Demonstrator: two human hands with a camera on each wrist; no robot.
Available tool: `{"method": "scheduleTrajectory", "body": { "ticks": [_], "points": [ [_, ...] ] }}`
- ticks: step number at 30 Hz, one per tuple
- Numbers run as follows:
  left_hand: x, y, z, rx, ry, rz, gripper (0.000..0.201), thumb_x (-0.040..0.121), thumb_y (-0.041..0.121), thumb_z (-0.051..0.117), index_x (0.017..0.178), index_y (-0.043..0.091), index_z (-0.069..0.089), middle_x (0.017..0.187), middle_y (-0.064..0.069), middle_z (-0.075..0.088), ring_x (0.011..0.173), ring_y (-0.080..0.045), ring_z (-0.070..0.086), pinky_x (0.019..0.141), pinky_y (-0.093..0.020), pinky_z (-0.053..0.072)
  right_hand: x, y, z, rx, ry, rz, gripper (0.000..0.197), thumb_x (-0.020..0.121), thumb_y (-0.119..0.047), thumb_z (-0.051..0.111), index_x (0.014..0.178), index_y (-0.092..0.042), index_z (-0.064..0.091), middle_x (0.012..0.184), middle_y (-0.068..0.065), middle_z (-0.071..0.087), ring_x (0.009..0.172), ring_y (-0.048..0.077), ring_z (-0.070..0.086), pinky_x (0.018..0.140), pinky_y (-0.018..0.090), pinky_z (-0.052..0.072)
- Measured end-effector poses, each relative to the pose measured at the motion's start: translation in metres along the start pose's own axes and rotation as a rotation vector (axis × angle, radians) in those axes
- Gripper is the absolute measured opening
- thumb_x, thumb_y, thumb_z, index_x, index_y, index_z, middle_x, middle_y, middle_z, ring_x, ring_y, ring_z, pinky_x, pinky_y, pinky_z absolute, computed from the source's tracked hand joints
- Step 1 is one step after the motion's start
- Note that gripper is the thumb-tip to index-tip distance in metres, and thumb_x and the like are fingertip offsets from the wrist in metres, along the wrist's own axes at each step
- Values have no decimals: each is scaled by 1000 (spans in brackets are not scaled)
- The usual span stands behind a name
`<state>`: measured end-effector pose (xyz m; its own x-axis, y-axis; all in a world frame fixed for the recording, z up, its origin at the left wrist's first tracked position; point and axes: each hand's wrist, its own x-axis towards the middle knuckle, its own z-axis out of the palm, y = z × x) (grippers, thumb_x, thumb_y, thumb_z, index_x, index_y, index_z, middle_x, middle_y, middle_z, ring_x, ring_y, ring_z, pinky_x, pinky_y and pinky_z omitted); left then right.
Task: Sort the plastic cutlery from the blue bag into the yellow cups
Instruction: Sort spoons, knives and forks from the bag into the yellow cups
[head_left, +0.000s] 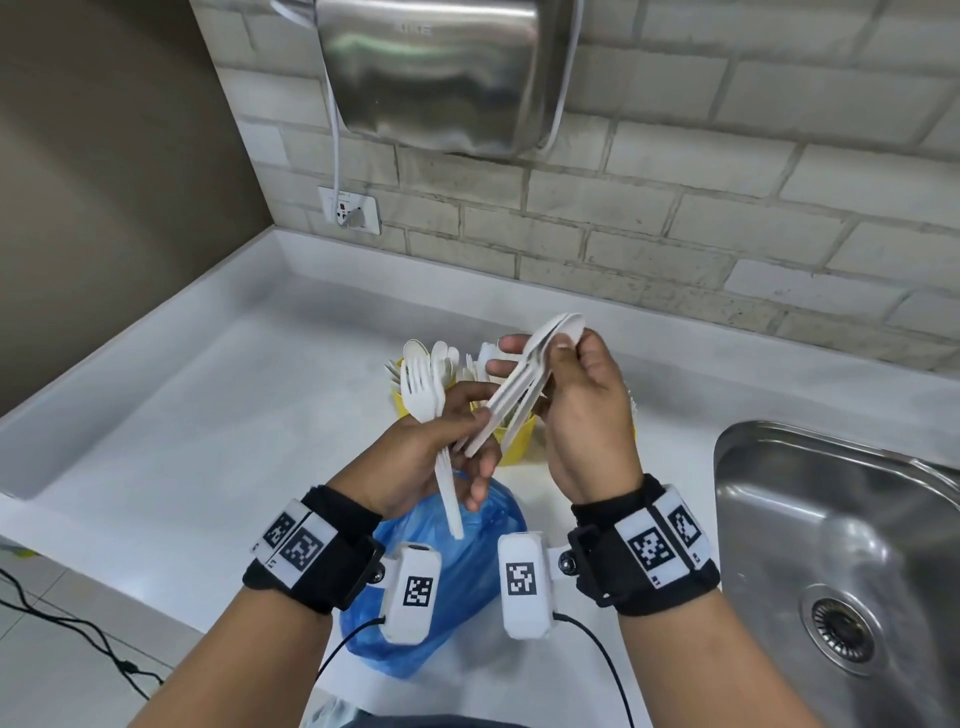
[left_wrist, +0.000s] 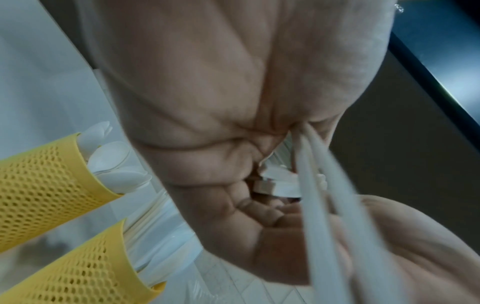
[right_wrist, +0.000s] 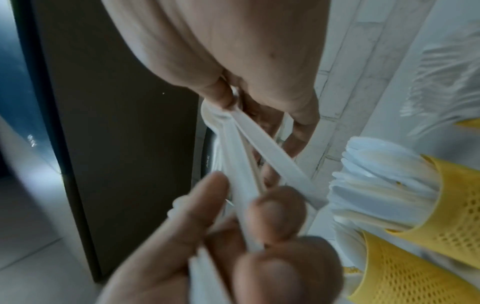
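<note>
At frame centre, above the blue bag (head_left: 447, 566) on the table (head_left: 218, 415), the right hand (head_left: 582, 415) pinches spoons (head_left: 524, 384) from the left hand's (head_left: 431, 452) clamped bundle; best draw them straight out, then into the yellow cups (head_left: 514, 441).

A washroom or pantry: steel sink (head_left: 841, 545), wall-mounted hand dryer (head_left: 441, 73), brick-tiled wall (head_left: 727, 208).

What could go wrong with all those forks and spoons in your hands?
The left hand holds forks while also pinching the spoon handles, so a piece may slip onto the blue bag. The right hand grips several spoons fanned apart; they might scatter. The yellow cups look crowded, so pushing more in could tip one.
</note>
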<state>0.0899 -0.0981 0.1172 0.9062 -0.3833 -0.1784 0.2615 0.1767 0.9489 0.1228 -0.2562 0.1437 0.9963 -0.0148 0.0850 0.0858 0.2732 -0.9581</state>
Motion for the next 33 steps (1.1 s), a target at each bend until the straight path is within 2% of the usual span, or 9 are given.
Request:
{"method": "scheduleTrajectory", "body": {
  "ticks": [5, 8, 12, 15, 18, 22, 25, 30, 33],
  "points": [
    [1, 1, -2, 181, 203, 75, 28, 109, 30, 42, 110, 7, 58, 67, -14, 53, 41, -23, 46, 49, -31, 48, 6, -8, -2, 315, 142, 30, 13, 112, -14, 33, 103, -13, 43, 78, 9, 63, 62, 29, 65, 70, 43, 56],
    [2, -1, -5, 354, 299, 151, 40, 105, 41, 46, 84, 9, 58, 70, -7, 58, 60, -22, 57, 68, -37, 49, 9, -2, -3, 281, 155, -9, 11, 112, -12, 33, 105, -14, 43, 75, 6, 62, 68, 29, 67, 82, 50, 56],
    [5, 0, -2, 503, 251, 257, 41, 101, 41, 47, 99, 3, 65, 94, 6, 63, 105, -15, 60, 103, -33, 43, 7, 8, 3, 136, 83, -15, 8, 111, -12, 33, 110, -13, 41, 84, 10, 75, 93, 35, 73, 93, 53, 55],
    [4, 8, 8, 553, 58, 268, 40, 107, 28, 40, 79, 7, 58, 83, -10, 56, 88, -28, 55, 94, -34, 42, 2, 7, 6, 26, -28, 8, 6, 112, -13, 34, 114, -10, 39, 100, 13, 77, 71, 35, 70, 60, 43, 59],
    [5, 9, 12, 446, 30, 218, 42, 111, 19, 36, 75, 4, 53, 72, -2, 55, 76, -15, 56, 90, -34, 44, -1, 4, 9, -58, -138, 41, 10, 112, -16, 33, 118, -8, 36, 105, 6, 77, 45, 32, 53, 34, 27, 42],
    [5, 4, 10, 226, -8, 181, 41, 106, 24, 42, 68, 8, 47, 70, -5, 44, 69, -20, 49, 85, -47, 52, 5, 8, -1, -149, -185, 67, 15, 112, -19, 36, 119, -9, 45, 116, 7, 75, 90, 31, 72, 72, 38, 58],
    [3, 5, 9, 326, 88, 226, 40, 104, 27, 42, 68, 10, 40, 70, -5, 32, 65, -16, 36, 68, -33, 44, 14, 15, -13, -254, -124, 52, 26, 100, -27, 47, 120, -14, 56, 120, 7, 71, 116, 21, 66, 101, 37, 48],
    [3, 3, 11, 476, 300, 244, 38, 109, 31, 44, 74, 16, 45, 69, 9, 38, 66, -10, 38, 65, -30, 36, -9, 8, -19, -574, 6, -267, 48, 85, -27, 55, 133, -26, 53, 126, -4, 52, 122, 18, 49, 106, 28, 40],
    [6, 5, 10, 549, 266, 316, 28, 105, 30, 46, 84, 17, 58, 76, -4, 53, 77, -12, 50, 73, -40, 48, -23, 2, -16, -819, -181, -399, 47, 81, -35, 62, 128, -32, 64, 126, -6, 45, 124, 19, 40, 108, 26, 34]
  ]
}}
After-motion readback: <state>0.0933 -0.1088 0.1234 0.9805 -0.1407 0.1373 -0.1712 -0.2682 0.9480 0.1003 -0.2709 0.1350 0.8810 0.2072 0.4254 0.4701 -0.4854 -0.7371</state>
